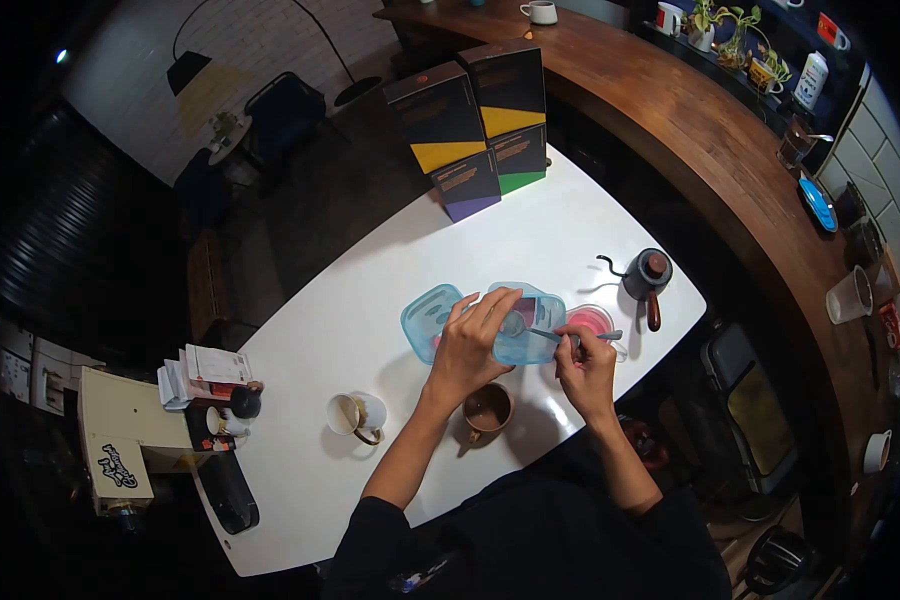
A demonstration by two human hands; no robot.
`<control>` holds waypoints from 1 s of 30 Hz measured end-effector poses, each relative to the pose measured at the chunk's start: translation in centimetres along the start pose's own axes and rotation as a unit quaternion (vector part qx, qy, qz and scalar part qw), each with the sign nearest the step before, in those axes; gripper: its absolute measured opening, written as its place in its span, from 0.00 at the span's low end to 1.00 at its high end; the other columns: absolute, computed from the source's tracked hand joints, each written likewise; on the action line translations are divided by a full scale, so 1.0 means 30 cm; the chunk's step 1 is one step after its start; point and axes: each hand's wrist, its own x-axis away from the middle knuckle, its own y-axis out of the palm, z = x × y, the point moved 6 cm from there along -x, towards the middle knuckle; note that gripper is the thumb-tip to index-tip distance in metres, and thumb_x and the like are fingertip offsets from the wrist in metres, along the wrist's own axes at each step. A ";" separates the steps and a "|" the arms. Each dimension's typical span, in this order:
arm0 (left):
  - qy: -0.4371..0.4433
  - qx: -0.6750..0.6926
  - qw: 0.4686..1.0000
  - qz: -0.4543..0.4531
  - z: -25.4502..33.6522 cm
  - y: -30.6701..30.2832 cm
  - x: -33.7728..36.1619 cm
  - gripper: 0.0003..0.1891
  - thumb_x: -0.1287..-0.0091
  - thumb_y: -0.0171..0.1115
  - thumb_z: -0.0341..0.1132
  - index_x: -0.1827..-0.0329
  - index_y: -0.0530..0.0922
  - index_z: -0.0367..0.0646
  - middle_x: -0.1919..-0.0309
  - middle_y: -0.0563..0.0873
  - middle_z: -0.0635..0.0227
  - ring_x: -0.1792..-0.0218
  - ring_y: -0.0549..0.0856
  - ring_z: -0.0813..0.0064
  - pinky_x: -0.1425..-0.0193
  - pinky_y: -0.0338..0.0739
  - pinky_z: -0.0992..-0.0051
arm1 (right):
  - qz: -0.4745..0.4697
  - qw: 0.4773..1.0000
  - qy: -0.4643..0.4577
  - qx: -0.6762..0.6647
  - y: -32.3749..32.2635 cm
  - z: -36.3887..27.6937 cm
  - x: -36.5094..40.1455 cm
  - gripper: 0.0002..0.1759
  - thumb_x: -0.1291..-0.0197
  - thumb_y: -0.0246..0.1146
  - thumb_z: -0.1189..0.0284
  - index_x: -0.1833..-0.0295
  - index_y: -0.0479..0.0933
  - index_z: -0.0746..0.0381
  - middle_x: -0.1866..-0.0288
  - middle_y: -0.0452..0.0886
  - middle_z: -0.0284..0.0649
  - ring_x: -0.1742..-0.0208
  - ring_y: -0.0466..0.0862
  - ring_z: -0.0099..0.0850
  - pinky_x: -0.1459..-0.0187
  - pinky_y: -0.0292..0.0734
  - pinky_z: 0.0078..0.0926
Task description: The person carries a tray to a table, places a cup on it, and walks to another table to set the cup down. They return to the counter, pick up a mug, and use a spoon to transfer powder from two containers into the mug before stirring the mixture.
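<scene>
My left hand [470, 345] grips a translucent blue plastic container [540, 348], fingers over its near side and the container raised above the white table. In my right hand [586, 372], the fingers pinch a metal spoon [548, 333], whose bowl reaches into the container. Left of my left hand lies another translucent blue piece [430, 308], like a lid or tub, partly hidden by the fingers. Behind my right hand is a round tub with pink in it [592, 318]. A brown cup [488, 408] stands just below the container, close by my left wrist. Further left is a white mug [350, 413].
A black gooseneck kettle [648, 278] stands at the table's right side. Dark boxes [470, 130] are stacked at the far end. At the left edge are a cream machine [135, 430], papers [205, 372] and a black case [232, 495]. A wooden counter [690, 160] curves along the right.
</scene>
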 end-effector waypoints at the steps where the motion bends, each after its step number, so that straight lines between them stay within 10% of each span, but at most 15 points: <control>1: 0.000 0.000 1.000 0.000 0.000 0.001 -0.001 0.44 0.64 0.77 0.29 0.36 0.72 0.41 0.42 0.80 0.60 0.44 0.83 0.60 0.34 0.72 0.59 | -0.008 0.999 0.039 -0.024 0.002 0.015 0.001 0.06 0.38 0.60 0.78 0.57 0.80 0.68 0.82 0.75 0.36 0.83 0.73 0.21 0.78 0.65 0.24; 30: -0.048 0.026 0.998 -0.029 -0.015 0.000 -0.013 0.46 0.60 0.77 0.30 0.30 0.70 0.47 0.40 0.77 0.59 0.40 0.79 0.56 0.30 0.67 0.55 | 0.006 0.977 0.054 -0.207 -0.108 -0.029 0.006 0.08 0.27 0.56 0.75 0.54 0.77 0.69 0.76 0.77 0.33 0.81 0.75 0.17 0.80 0.66 0.14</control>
